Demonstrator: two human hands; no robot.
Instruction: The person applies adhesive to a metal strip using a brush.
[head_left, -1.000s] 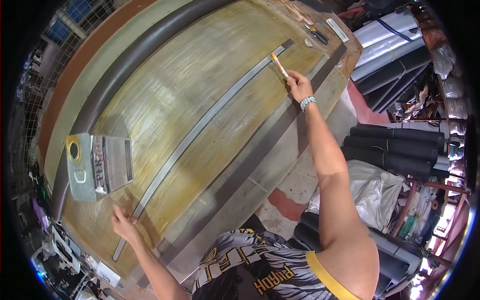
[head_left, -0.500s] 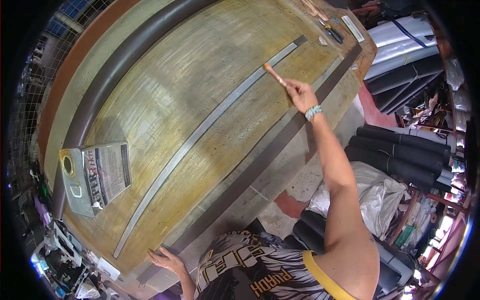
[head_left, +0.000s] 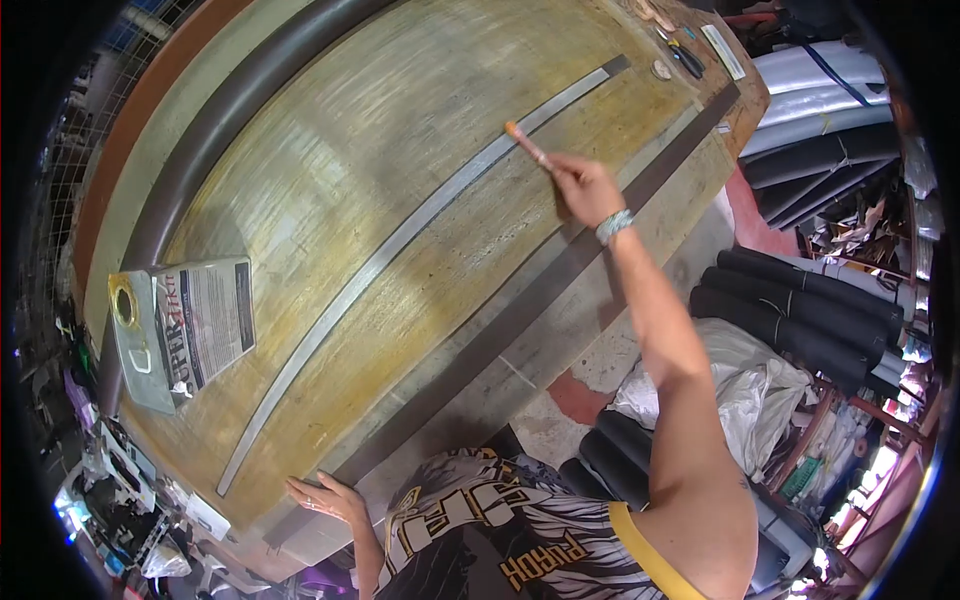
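My right hand (head_left: 586, 190) is closed around the handle of a small brush (head_left: 532, 150). The brush's orange tip lies at the upper edge of a long strip (head_left: 385, 255), towards its far end. Pale grey covers most of this strip, with dark edges and a bare dark far end. Near the table's front edge my left hand (head_left: 328, 499) rests with fingers stretched out and nothing in them. Between that hand and the strip is stained worktable surface (head_left: 330, 420).
A metal can (head_left: 205, 325) with a round opening stands at the left. A second dark strip (head_left: 500, 328) runs along the front edge. Behind lies a dark roll (head_left: 190, 170). Pliers (head_left: 688, 62) are at the far right; black rolls (head_left: 800, 305) are stacked beyond the table.
My right hand and the brush have moved left along the strip, away from its far end. The camera view has shifted slightly. My left hand stays at the front edge.
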